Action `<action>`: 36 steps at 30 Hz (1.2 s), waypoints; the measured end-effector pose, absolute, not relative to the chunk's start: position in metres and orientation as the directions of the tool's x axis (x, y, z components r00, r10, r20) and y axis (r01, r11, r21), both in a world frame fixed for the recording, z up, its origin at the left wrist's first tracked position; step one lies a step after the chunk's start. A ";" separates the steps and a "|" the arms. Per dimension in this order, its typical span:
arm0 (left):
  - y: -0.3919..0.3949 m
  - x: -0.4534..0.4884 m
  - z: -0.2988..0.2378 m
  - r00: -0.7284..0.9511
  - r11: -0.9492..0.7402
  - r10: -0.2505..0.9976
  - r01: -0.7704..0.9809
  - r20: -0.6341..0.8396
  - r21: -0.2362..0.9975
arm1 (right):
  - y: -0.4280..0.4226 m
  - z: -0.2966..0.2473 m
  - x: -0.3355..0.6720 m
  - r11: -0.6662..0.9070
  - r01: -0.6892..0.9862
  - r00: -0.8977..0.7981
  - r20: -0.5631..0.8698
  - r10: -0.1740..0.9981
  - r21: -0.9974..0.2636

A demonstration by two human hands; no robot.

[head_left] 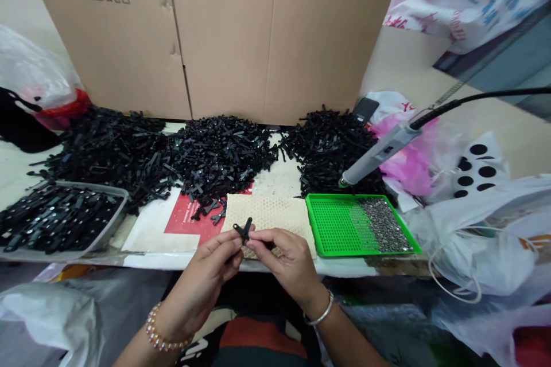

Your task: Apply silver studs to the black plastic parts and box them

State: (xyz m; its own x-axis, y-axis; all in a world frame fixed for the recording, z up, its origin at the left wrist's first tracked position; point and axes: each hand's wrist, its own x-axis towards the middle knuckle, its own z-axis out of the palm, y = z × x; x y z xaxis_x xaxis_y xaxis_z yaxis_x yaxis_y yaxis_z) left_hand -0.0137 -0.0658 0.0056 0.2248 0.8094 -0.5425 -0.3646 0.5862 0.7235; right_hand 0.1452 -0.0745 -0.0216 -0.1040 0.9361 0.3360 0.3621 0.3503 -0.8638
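Observation:
Between the fingertips of both hands is a small black plastic part [243, 229] shaped like a V or Y. My left hand [217, 261] pinches it from the left, and my right hand [284, 258] grips it from the right. Both hands hover over the front edge of a beige textured mat [267, 212]. To the right lies a green perforated tray [331, 226] with many small metal screws [383, 223] in its right half. Above the tray hangs a grey electric screwdriver [379, 152], its tip pointing down-left.
Heaps of black parts [219, 152] line the back of the table before a tall cardboard box [228, 34]. A clear plastic bin [116, 206] full of joined black pieces stands at left. Plastic bags [486, 241] and a white cord [456, 298] crowd the right side.

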 end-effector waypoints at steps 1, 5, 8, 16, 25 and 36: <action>-0.066 -0.014 0.006 0.222 0.585 0.810 -0.373 -0.543 0.720 | -0.075 -0.021 0.145 0.366 0.381 -0.104 0.354 0.930 -0.849; -0.065 -0.012 0.009 0.195 0.594 0.799 -0.405 -0.568 0.695 | -0.074 -0.023 0.146 0.427 0.451 -0.131 0.415 0.900 -0.784; -0.065 -0.008 0.009 0.189 0.584 0.805 -0.413 -0.562 0.699 | -0.074 -0.028 0.147 0.459 0.495 -0.176 0.432 0.884 -0.738; -0.055 -0.014 -0.019 0.066 0.476 0.874 -0.326 -0.482 0.817 | -0.067 -0.028 0.141 0.492 0.500 -0.317 0.378 0.870 -0.713; -0.043 -0.054 -0.010 -0.052 0.340 0.929 -0.268 -0.366 0.901 | 0.069 -0.015 0.132 0.253 0.832 -0.168 0.210 0.963 -0.494; -0.043 -0.065 -0.045 0.138 0.352 0.936 -0.358 -0.324 0.865 | 0.115 -0.010 0.147 0.144 0.951 -0.107 0.146 0.983 -0.273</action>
